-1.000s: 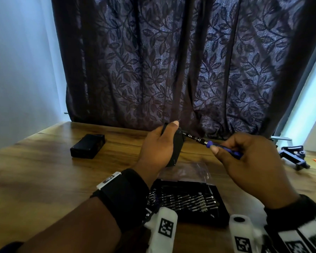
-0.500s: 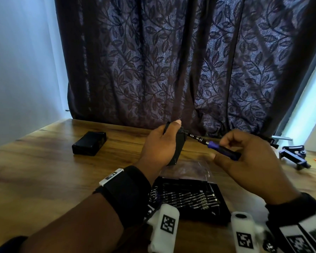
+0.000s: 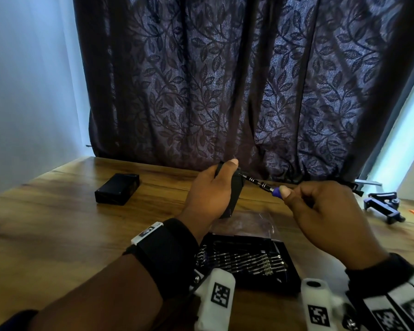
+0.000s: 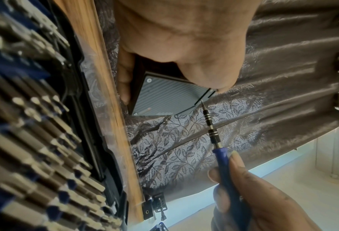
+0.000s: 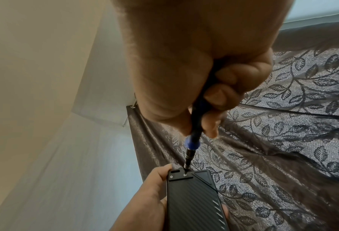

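My left hand point(image 3: 210, 189) grips a flat black ribbed case point(image 3: 234, 194) upright above the table, thumb at its top. The right wrist view shows the case point(image 5: 194, 201) with small screws near its upper end. My right hand point(image 3: 320, 211) pinches a blue-handled precision screwdriver point(image 3: 263, 186). Its tip sits on a screw at the top of the case point(image 5: 185, 173). In the left wrist view the screwdriver point(image 4: 212, 132) points at the corner of the case point(image 4: 164, 96).
An open black bit-set case point(image 3: 249, 261) with several metal bits lies on the wooden table point(image 3: 58, 223) below my hands, a clear plastic sheet point(image 3: 244, 223) behind it. A small black box point(image 3: 117, 188) lies at left. A blue clamp tool point(image 3: 382, 206) lies at right. Dark leaf-patterned curtain point(image 3: 225, 80) behind.
Both hands stay at the case with the screwdriver tip on it. My right fingers have shifted their hold on the blue handle, thumb now nearer its front end.
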